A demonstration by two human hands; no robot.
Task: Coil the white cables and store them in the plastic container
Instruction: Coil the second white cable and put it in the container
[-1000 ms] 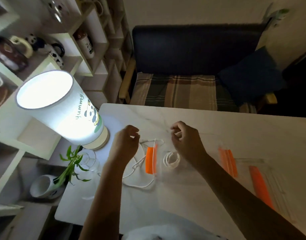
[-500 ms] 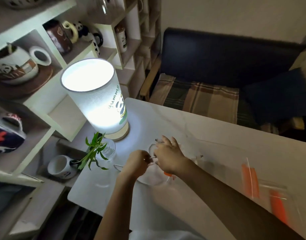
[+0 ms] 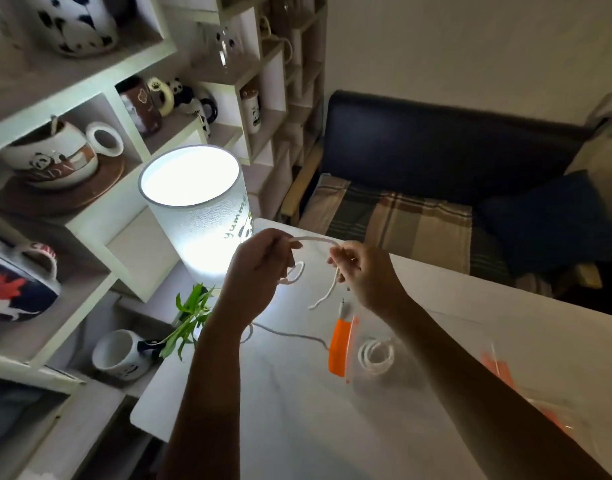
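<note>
A white marble-look surface [image 3: 297,403] carries the lit lamp [image 3: 197,216]. Right of the lamp, the clear plastic container [image 3: 384,375] with an orange latch holds one coiled cable [image 3: 375,355]. Just beside the lamp, raised, left hand [image 3: 256,271] and right hand [image 3: 367,275] each pinch the white cable [image 3: 315,240] with curled fingers.

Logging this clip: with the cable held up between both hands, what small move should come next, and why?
Probably wrap another loop: the left hand holds a small coil, the right hand pinches the white cable, and a tail still hangs loose.
</note>
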